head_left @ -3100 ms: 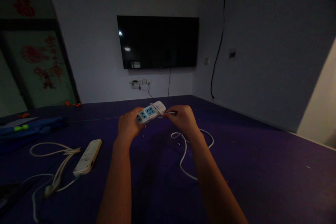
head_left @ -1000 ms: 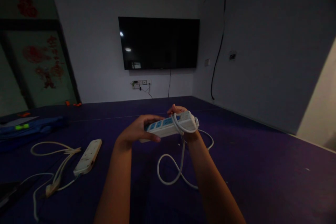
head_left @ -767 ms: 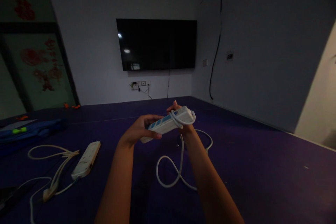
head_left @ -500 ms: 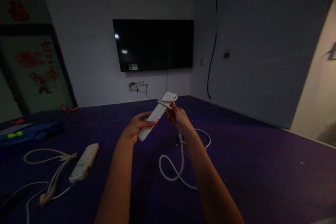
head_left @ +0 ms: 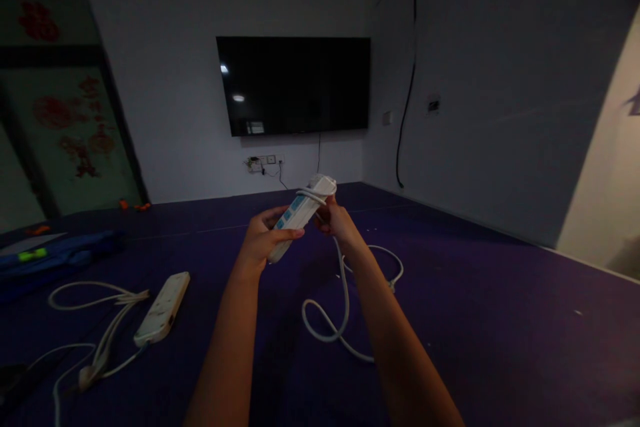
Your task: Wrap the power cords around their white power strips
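A white power strip (head_left: 304,209) with blue patches on its face is held up in front of me, tilted with its far end to the right. My left hand (head_left: 265,240) grips its near end, thumb across the face. Around the far end runs a white power cord (head_left: 311,196). At that end my right hand (head_left: 336,221) is closed on the cord, its thumb up beside the strip; some fingertips are hidden. From there the cord hangs down and lies in loose loops on the purple surface below.
On the purple surface (head_left: 480,320) a second white power strip (head_left: 163,310) lies at left, its cord gathered in a bundle (head_left: 111,327). Blue cloth (head_left: 75,250) lies at far left. A television (head_left: 300,87) hangs on the wall above sockets (head_left: 265,160).
The held power strip has rolled between my hands, so its blue-patched face now shows. My left thumb has shifted along it. The cord stays around the far end.
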Demonstrator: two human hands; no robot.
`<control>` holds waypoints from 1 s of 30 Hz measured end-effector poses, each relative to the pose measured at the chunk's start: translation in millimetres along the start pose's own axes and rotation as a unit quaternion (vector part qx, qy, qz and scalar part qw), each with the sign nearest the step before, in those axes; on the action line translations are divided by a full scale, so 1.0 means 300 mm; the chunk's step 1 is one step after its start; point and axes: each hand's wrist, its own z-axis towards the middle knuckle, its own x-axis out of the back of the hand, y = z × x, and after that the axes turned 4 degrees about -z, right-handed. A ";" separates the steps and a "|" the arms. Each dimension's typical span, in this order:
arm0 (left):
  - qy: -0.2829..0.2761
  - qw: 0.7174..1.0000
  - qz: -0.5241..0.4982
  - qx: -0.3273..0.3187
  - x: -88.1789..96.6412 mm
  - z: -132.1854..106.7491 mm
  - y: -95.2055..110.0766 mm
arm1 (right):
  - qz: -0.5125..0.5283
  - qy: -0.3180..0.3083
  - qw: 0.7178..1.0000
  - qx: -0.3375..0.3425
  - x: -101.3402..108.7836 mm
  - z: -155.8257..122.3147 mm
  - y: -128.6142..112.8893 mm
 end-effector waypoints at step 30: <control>0.067 0.890 0.384 -0.235 0.034 0.014 -0.017 | 0.092 0.013 0.995 -0.040 -0.001 -0.025 -0.019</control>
